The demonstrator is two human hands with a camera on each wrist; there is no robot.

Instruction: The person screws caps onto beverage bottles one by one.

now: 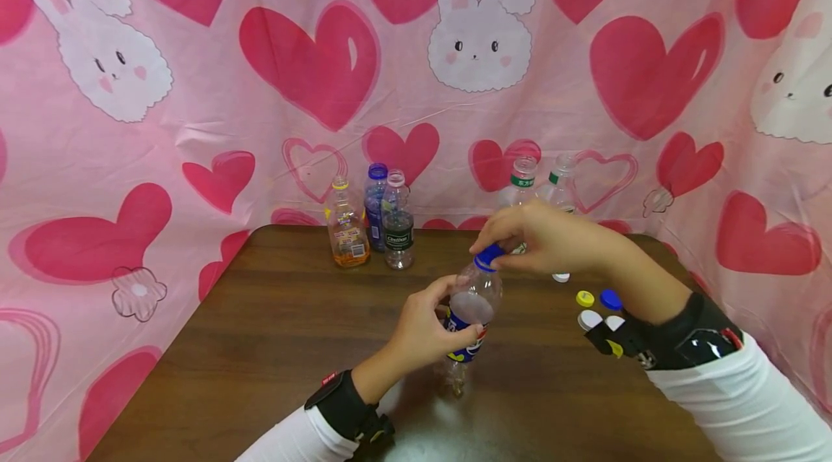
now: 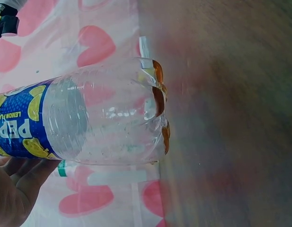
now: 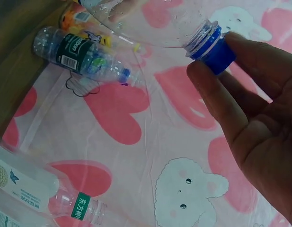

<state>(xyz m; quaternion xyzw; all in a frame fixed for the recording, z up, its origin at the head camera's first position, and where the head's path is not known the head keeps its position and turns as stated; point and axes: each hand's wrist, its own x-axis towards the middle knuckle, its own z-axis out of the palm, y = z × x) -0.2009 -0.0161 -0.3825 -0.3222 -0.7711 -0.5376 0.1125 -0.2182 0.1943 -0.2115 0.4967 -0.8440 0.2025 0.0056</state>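
A clear Pepsi bottle (image 1: 473, 303) with a blue lemon-flavour label stands tilted over the table's middle. Around its label my left hand (image 1: 425, 328) curls, thumb on one side and fingers on the other. My right hand (image 1: 549, 238) pinches a blue cap (image 3: 220, 57) between thumb and fingertips at the bottle's mouth. Clear threads and a blue ring show on the neck just below that cap. In the left wrist view, the lobed bottle base (image 2: 157, 99) has brown liquid in its feet and appears close over the tabletop.
At the back left stand an uncapped bottle (image 1: 349, 234) with orange remnants, a blue-labelled bottle (image 1: 374, 209) and a green-labelled bottle (image 1: 399, 234). Two bottles with green neck bands (image 1: 523, 179) are behind my right hand. Loose yellow (image 1: 585, 299), blue (image 1: 611, 299) and white caps (image 1: 589, 319) lie right.
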